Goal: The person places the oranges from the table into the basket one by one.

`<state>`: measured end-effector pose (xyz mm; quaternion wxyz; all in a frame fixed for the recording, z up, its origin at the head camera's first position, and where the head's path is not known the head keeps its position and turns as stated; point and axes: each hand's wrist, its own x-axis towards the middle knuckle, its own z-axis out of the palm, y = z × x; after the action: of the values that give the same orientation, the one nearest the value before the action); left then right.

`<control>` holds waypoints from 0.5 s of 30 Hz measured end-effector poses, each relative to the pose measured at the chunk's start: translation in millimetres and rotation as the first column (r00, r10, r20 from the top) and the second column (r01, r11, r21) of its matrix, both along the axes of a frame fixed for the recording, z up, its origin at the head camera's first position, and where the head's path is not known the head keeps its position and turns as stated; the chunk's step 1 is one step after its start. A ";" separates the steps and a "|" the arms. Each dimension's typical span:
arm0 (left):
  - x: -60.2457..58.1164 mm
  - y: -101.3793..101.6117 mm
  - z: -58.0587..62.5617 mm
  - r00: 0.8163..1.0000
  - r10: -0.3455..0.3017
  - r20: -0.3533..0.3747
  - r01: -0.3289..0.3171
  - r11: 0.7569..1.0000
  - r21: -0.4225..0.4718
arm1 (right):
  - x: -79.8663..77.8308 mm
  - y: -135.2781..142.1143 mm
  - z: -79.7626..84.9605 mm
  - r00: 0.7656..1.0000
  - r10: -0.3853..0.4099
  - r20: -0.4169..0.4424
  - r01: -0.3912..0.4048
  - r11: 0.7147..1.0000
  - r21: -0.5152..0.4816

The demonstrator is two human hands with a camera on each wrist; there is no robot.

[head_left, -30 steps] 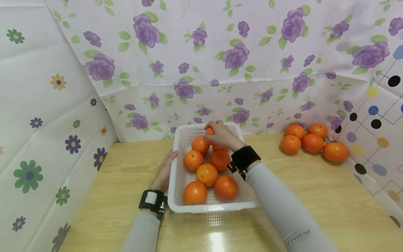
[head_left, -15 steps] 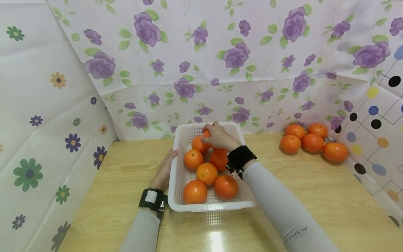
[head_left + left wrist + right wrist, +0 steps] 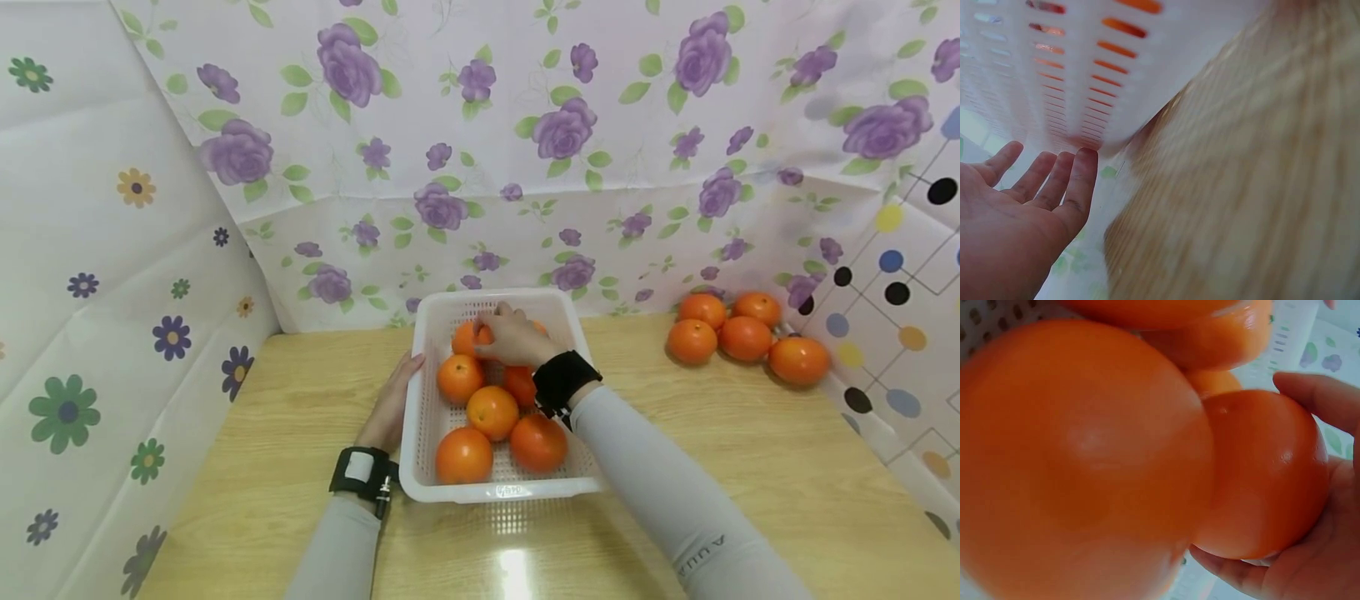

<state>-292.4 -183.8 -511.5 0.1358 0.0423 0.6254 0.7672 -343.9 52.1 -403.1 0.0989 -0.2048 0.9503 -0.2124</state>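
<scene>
A white perforated plastic basket [image 3: 501,495] stands on the table with several oranges in it, among them one orange [image 3: 492,413] in the middle and two larger ones near the front. Inside the basket's far part, my right hand [image 3: 513,337] holds an orange [image 3: 1263,475] between thumb and fingers; the wrist view shows the grip, with a big orange close before the camera. That hand and its wrist partly cover the oranges beneath. Against the basket's left side rests my left hand [image 3: 386,408]; its fingers [image 3: 1080,178] are extended and touch the slotted wall.
Several oranges [image 3: 746,340] sit in a cluster on the wooden table [image 3: 675,442] at the back right. A flowered sheet [image 3: 450,167] hangs behind the table, with patterned sheets along both sides.
My right hand has moved a little left and lower in the basket with the orange in it. A neighbouring orange has shifted slightly left. The left hand stays put.
</scene>
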 end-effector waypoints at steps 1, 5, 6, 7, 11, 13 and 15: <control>0.1 0.0 0.3 1.000 0.001 0.002 -0.001 1.000 0.000 | 0.0 0.0 -0.9 1.000 0.007 -0.002 -0.006 1.000 0.019; 0.1 0.1 1.0 1.000 0.005 0.006 -0.005 1.000 -0.001 | 0.4 -0.2 -3.9 0.999 0.036 -0.002 -0.036 0.997 0.068; 0.0 0.1 0.9 1.000 0.008 0.008 -0.008 1.000 -0.002 | 0.2 -0.1 -4.4 0.999 0.042 -0.007 -0.042 0.996 0.074; -0.3 0.1 0.9 1.000 0.008 0.007 -0.008 1.000 -0.002 | -0.1 0.1 -5.1 0.999 0.048 -0.009 -0.047 0.996 0.077; -1.4 0.3 0.4 1.000 0.006 0.007 -0.006 1.000 0.002 | -1.0 0.7 -6.6 0.998 0.056 -0.012 -0.055 0.994 0.092; -1.9 0.5 0.5 1.000 0.002 0.001 -0.002 1.000 0.005 | -1.2 1.0 -7.5 0.998 0.061 -0.006 -0.060 0.994 0.096; -1.8 0.5 0.9 1.000 0.001 -0.001 -0.001 1.000 0.005 | -1.1 0.9 -7.4 0.998 0.062 0.000 -0.061 0.993 0.096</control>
<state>-294.3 -183.3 -510.6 0.1351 0.0428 0.6235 0.7689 -344.9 52.9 -410.5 0.1136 -0.2292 0.9529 -0.1628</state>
